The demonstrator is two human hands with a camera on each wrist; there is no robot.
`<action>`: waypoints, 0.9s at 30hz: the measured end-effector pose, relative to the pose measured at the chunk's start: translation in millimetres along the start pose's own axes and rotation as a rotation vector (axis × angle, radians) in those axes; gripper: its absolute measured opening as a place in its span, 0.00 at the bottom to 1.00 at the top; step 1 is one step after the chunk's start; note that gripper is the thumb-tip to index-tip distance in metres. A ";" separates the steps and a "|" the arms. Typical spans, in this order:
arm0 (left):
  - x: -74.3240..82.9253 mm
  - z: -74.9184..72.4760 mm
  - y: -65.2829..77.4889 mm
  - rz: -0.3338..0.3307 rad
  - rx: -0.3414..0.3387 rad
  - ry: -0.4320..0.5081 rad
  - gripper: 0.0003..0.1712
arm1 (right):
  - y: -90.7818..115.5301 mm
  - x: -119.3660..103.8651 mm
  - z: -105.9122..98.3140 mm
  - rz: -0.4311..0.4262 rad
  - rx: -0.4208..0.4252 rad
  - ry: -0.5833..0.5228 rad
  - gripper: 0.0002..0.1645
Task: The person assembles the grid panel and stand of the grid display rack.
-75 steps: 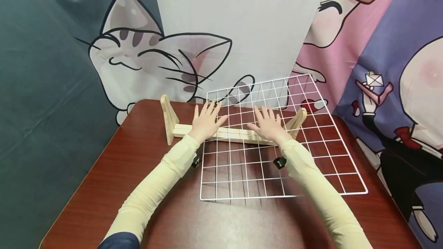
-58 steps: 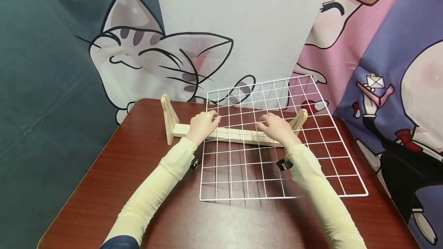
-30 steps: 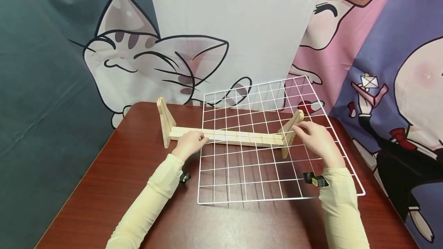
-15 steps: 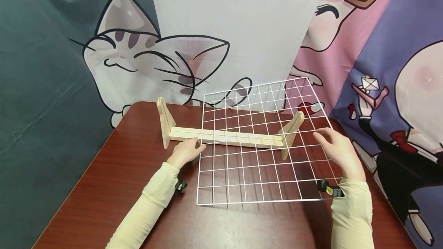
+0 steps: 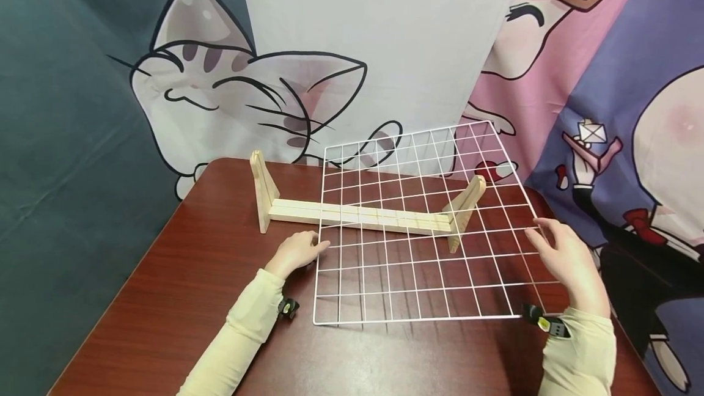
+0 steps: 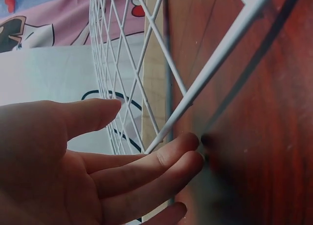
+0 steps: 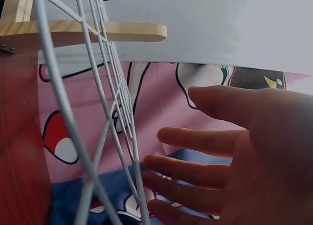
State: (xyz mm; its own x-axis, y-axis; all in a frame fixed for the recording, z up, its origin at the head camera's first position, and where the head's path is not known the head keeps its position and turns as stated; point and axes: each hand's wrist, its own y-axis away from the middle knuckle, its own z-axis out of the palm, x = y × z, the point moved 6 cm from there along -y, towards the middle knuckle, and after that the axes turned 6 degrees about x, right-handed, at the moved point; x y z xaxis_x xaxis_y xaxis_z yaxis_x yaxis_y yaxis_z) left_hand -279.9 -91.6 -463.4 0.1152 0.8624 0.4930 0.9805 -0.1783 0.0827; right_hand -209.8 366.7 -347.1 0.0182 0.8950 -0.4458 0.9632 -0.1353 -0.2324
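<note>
White wire grid [image 5: 438,261] seen tilted over a pale wooden stand [image 5: 371,217], with one of the hands at each side.

The left hand [image 5: 297,250] is placed at the grid's left edge, thumb and fingers well parted; nothing is gripped, and contact with the wire cannot be told. The right hand [image 5: 569,258] is held at the right edge, fingers loosely spread, nothing gripped. In the head view, the right upright [image 5: 464,206] is overlaid by mesh; the left upright [image 5: 263,191] is set outside it. The near right corner is obscured by the right wrist and sleeve [image 5: 580,347]. The red-brown surface [image 5: 181,274] is backed by cloth [image 5: 374,35] printed with a cartoon cat.
</note>
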 end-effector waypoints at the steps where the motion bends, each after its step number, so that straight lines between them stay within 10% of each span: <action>1: -0.6 1.1 0.7 0.002 0.000 0.009 0.24 | 1.7 0.7 -0.2 -0.008 0.003 0.005 0.31; 15: -6.9 9.1 13.5 -0.027 -0.056 0.132 0.20 | 23.3 19.9 11.6 0.066 -0.223 0.028 0.44; 27: -15.0 21.3 18.0 -0.097 -0.202 0.359 0.19 | 31.2 36.6 22.1 0.148 -0.219 -0.007 0.47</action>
State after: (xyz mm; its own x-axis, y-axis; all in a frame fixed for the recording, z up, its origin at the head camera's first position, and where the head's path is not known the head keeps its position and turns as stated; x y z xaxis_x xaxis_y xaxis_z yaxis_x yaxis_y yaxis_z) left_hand -260.7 -97.6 -487.7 -0.0741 0.6667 0.7417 0.9290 -0.2241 0.2943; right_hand -185.0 385.8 -389.8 0.1619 0.8694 -0.4669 0.9853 -0.1686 0.0277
